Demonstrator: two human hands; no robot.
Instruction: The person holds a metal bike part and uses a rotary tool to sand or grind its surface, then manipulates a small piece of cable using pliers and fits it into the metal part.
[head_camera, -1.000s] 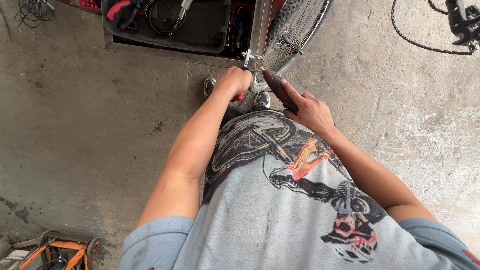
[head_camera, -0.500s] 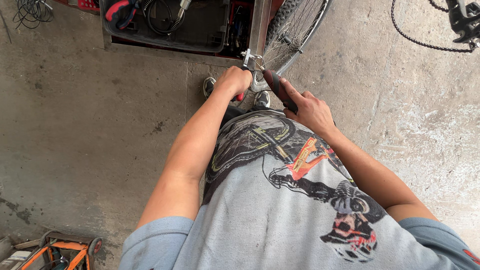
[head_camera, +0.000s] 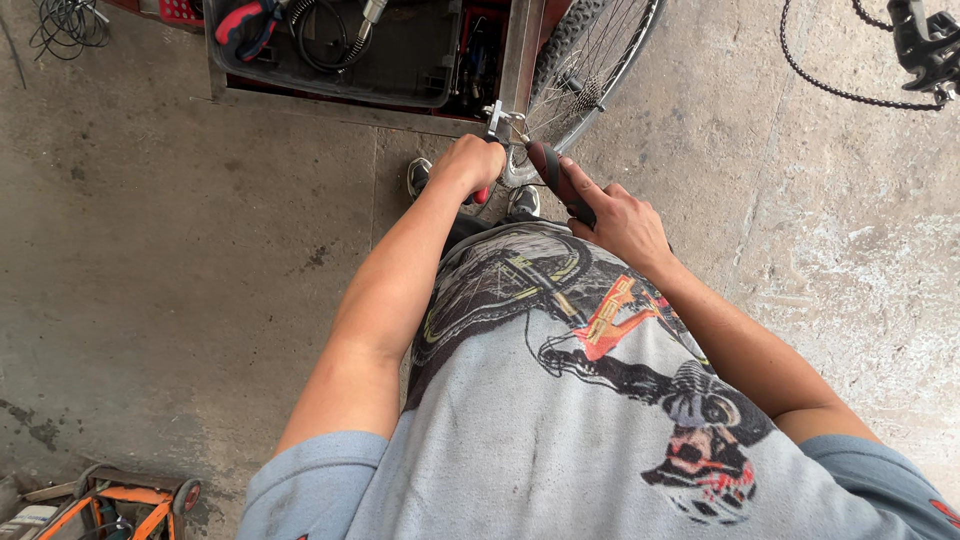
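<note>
1. The left hand (head_camera: 470, 165) is clenched around a red-handled tool (head_camera: 481, 196), of which only a bit of red shows below the fist; its working end is hidden, so its kind cannot be told
2. The right hand (head_camera: 625, 222) is wrapped around the dark handle of a second tool (head_camera: 558, 180), whose long axis runs from the palm up and to the left toward the wheel
3. Both tool tips meet at a small metal fitting (head_camera: 503, 122) at the rim of the bicycle wheel (head_camera: 590, 70), just ahead of the knuckles; the left hand is the nearer of the 2, almost touching it
4. The wheel stands on edge, its tyre and spokes slanting up and to the right from the fitting, beside an upright metal post (head_camera: 522, 55)
5. The wheel has a dark knobby tyre, a silver rim and thin bright spokes; its hub is small and hard to make out
6. Behind the hands sits a dark tray (head_camera: 330, 95) holding cables and a red-and-black tool
7. A bicycle chain (head_camera: 830, 90) hangs at upper right, well apart, over the concrete floor (head_camera: 150, 250)
</note>
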